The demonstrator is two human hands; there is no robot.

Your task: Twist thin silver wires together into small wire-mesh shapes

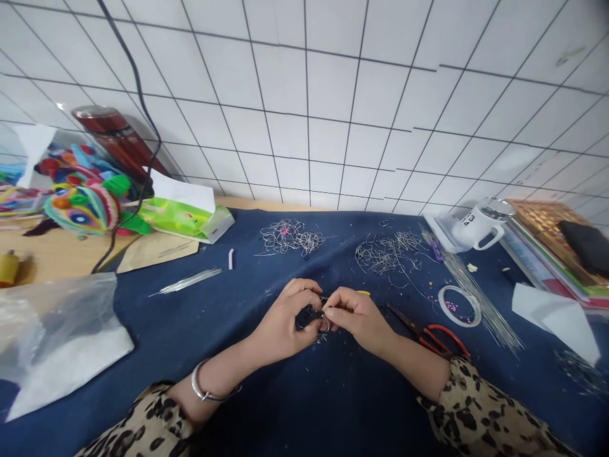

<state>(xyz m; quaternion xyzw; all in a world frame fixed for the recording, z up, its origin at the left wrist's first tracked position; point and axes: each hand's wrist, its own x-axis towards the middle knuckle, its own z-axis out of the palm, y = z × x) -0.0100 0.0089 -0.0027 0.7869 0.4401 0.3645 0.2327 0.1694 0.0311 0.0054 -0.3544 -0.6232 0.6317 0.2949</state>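
Over the dark blue cloth, my left hand (290,314) is closed around a small dark bundle (307,315) that looks like black wire or thread; its exact kind is unclear. My right hand (359,315) meets it at the bundle's right end, thumb and forefinger pinched together there. A thin silvery loop (326,326) shows just under the fingertips. What the right fingers pinch is too small to make out. Behind the right hand peeks a yellow piece (364,293). Scissors with red handles (442,339) lie beside my right forearm.
Two tangles of thin wire, one left (290,238) and one right (387,252), lie behind my hands. Straight wires (485,304) and a white round dish (459,306) with pink beads are at right, near a white mug (485,225). A plastic bag (71,343) lies left.
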